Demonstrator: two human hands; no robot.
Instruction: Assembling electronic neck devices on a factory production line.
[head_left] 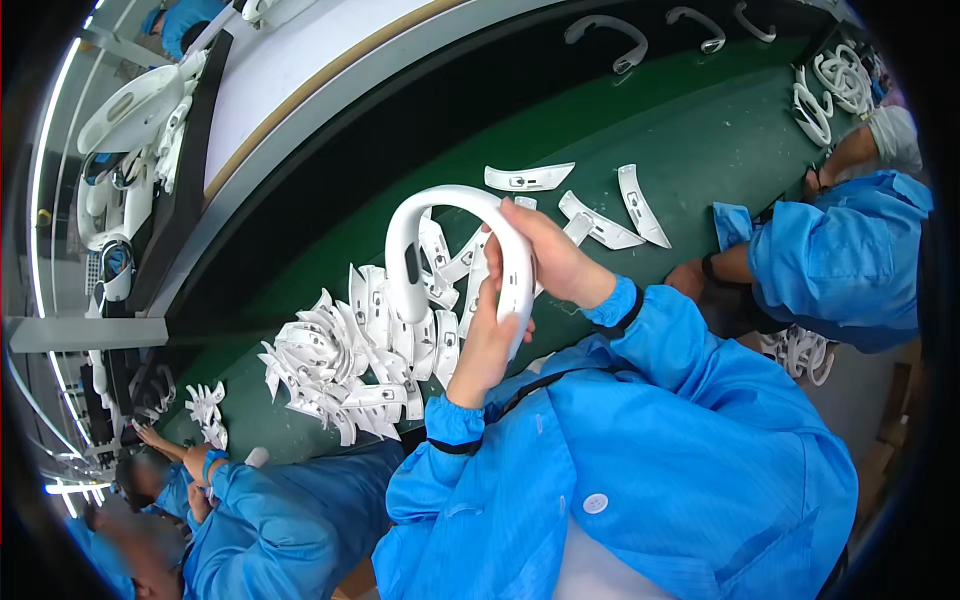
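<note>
A white U-shaped neckband housing (446,197), smooth and curved with a dark slot on one arm, is held up over the work surface in both hands. My left hand (482,352) is closed around the lower part of its right arm. Higher on that same arm, my right hand (556,254) grips it with bent fingers. Below and left of the housing lies a heap of curved white plastic pieces (318,350). Several similar panels, among them one curved panel (530,178), lie beyond my hands.
The green work surface (700,130) runs from lower left to upper right. Co-workers in blue sit on both sides, one with a blue sleeve (830,250) close at my right. White neckbands (845,80) pile up at the far right. A raised white shelf (300,60) stands across from me.
</note>
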